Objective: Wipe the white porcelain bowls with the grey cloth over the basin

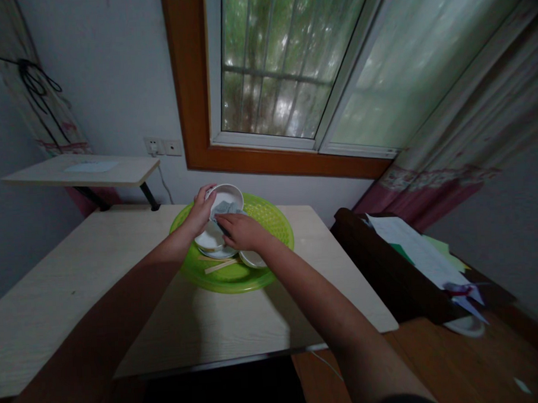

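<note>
My left hand (200, 210) grips the rim of a white bowl (231, 193), which is tilted with its inside towards me. Closed around a grey-blue cloth (225, 209), my right hand (242, 229) presses it into that bowl. Beneath both hands lies a round green plastic basket (237, 285). Inside the basket, more white dishes (210, 237) sit under the held bowl, and another white bowl (252, 260) rests below my right wrist. Light wooden chopsticks (220, 265) lie at the front of the basket. My fingers hide part of the cloth.
The basket stands on a pale wooden table (162, 325). A raised shelf (84, 168) on black legs is at its back left. Wall sockets (163, 146) and a window (276, 64) are behind. To the right, papers (414, 248) lie on a dark brown piece of furniture (383, 274).
</note>
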A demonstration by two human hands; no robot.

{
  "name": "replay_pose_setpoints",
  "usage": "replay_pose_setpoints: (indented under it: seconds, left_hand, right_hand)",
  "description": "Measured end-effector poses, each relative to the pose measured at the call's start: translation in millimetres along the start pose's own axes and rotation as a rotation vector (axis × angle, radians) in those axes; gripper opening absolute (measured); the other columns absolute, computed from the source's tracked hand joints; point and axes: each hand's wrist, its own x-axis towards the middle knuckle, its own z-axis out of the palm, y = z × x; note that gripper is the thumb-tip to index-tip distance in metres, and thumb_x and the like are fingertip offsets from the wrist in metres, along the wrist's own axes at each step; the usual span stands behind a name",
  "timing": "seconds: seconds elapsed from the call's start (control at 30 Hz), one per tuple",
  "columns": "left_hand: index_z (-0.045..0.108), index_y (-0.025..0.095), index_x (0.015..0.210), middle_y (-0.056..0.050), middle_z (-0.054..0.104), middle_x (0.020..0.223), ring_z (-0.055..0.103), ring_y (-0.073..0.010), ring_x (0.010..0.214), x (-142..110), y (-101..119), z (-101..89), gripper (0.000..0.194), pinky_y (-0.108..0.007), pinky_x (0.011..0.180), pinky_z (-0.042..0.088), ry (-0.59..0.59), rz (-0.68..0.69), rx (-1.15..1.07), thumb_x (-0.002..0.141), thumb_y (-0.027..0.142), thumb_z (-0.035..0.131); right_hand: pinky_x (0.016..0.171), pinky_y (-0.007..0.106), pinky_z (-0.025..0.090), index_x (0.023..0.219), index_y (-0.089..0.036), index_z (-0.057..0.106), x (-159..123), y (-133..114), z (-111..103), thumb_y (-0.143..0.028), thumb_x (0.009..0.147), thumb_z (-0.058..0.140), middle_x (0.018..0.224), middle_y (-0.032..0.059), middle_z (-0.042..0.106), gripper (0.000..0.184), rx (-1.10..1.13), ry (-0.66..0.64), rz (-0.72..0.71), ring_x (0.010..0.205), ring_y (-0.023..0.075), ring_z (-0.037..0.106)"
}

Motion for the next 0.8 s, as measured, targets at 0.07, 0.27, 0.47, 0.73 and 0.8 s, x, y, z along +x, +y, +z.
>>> replay_pose_setpoints:
  seconds: [0.07,0.27,0.47,0.73,0.8]
  left_hand:
    - [0.056,0.027,0.128,-0.008,0.065,0.13,0.066,-0.0234,0.115,-2,0,2.4,0.039,-0.036,0.094,0.056,-0.061,-0.039,-0.093,0.095,0.047,0.055]
    - [0.058,0.028,0.119,-0.006,0.072,0.11,0.071,-0.024,0.098,-6,1,8.1,0.036,-0.035,0.08,0.058,-0.138,-0.169,-0.218,0.09,0.05,0.059]
    - [0.062,0.028,0.115,-0.008,0.072,0.116,0.069,-0.0249,0.111,-4,-5,11.6,0.034,-0.034,0.084,0.058,-0.158,-0.173,-0.164,0.089,0.049,0.058]
    - [0.058,0.021,0.116,-0.01,0.07,0.109,0.068,-0.0226,0.095,-8,7,9.6,0.038,-0.032,0.077,0.055,-0.135,-0.159,-0.076,0.093,0.05,0.051]
    - [0.057,0.021,0.116,-0.009,0.068,0.107,0.067,-0.0214,0.09,-9,9,8.0,0.037,-0.03,0.072,0.054,-0.119,-0.15,-0.027,0.095,0.05,0.05]
  right_hand:
    - [0.116,0.043,0.043,0.154,-0.005,0.042,-1,1,3,-0.032,0.096,0.058,0.155,0.0203,0.051,0.066,0.022,-0.003,-0.005,0.137,0.0308,0.055]
    - [0.124,0.047,0.033,0.156,-0.008,0.042,-1,4,9,-0.043,0.098,0.06,0.164,0.0207,0.039,0.071,-0.017,0.036,0.026,0.151,0.0326,0.04]
    - [0.126,0.052,0.024,0.156,-0.008,0.043,-1,3,6,-0.049,0.098,0.06,0.166,0.021,0.035,0.073,-0.133,0.048,0.142,0.152,0.0355,0.036]
    - [0.12,0.048,0.033,0.134,0.0,0.062,2,-2,-5,-0.043,0.094,0.065,0.145,0.0272,0.058,0.059,-0.213,0.034,0.275,0.137,0.0362,0.051]
    - [0.111,0.047,0.041,0.119,-0.005,0.07,3,-4,-9,-0.043,0.096,0.062,0.128,0.0244,0.069,0.046,-0.209,-0.009,0.281,0.125,0.0348,0.059]
